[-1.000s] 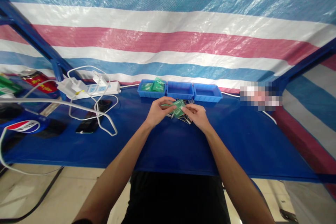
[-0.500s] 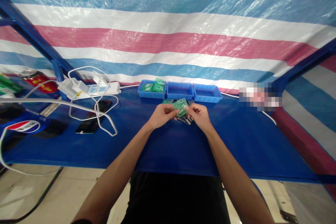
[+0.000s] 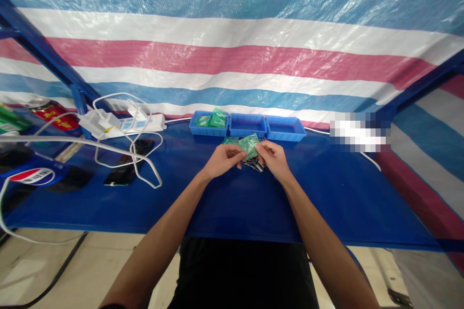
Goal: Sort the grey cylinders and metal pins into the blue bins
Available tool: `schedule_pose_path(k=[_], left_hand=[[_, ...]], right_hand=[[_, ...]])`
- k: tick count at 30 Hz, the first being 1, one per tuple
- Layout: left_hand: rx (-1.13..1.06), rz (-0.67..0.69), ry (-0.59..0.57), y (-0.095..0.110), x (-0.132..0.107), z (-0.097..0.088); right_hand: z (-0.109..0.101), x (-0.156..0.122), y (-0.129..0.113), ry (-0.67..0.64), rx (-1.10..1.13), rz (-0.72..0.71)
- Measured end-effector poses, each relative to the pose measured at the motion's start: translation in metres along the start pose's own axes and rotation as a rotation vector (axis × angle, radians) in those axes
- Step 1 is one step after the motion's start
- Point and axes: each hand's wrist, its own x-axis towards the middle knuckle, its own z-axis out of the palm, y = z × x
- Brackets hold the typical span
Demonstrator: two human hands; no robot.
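Between both hands I hold a small green plastic packet (image 3: 248, 145). My left hand (image 3: 224, 160) pinches its lower left edge and my right hand (image 3: 272, 157) grips its right side. Under the packet lie thin metal-looking pieces (image 3: 256, 165) on the blue table, partly hidden by my hands; their kind is too small to tell. Another green packet (image 3: 230, 140) shows behind my left fingers. Just beyond stand three blue bins in a row. The left bin (image 3: 208, 131) holds green packets (image 3: 218, 118); the middle bin (image 3: 247, 125) and right bin (image 3: 285, 128) show bare insides.
To the left are a power strip (image 3: 157, 122) with tangled white cables, a black phone (image 3: 126, 166), a Pepsi bottle (image 3: 39, 174) and a red can (image 3: 54, 113). A striped sheet (image 3: 232, 63) hangs behind the blue table (image 3: 326, 203). A blurred patch covers something at right.
The green packet has tilted and spread a little flatter between my fingers, rising slightly. Both hands keep their grip in nearly the same place.
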Motion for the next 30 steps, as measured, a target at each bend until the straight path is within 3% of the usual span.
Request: schedule_pose_path(k=[7, 10, 16, 21, 24, 30], left_hand=[[-0.026, -0.018, 0.055, 0.002, 0.002, -0.003], [-0.070, -0.025, 0.173, -0.003, 0.009, -0.010], [-0.194, -0.027, 0.528, -0.020, 0.027, -0.035], [-0.260, -0.103, 0.594, -0.026, 0.030, -0.045], [-0.085, -0.043, 0.602, -0.024, 0.025, -0.044], [0.668, 0.170, 0.515, -0.018, 0.008, -0.029]], right_hand=[[-0.003, 0.001, 0.004, 0.020, 0.036, 0.031], [-0.005, 0.004, 0.009, 0.043, 0.091, 0.021], [-0.007, 0.006, 0.014, 0.076, 0.134, 0.043], [-0.006, 0.005, 0.012, 0.082, 0.117, 0.066], [-0.006, 0.005, 0.011, 0.078, 0.134, 0.061], [-0.006, 0.005, 0.010, 0.094, 0.119, 0.069]])
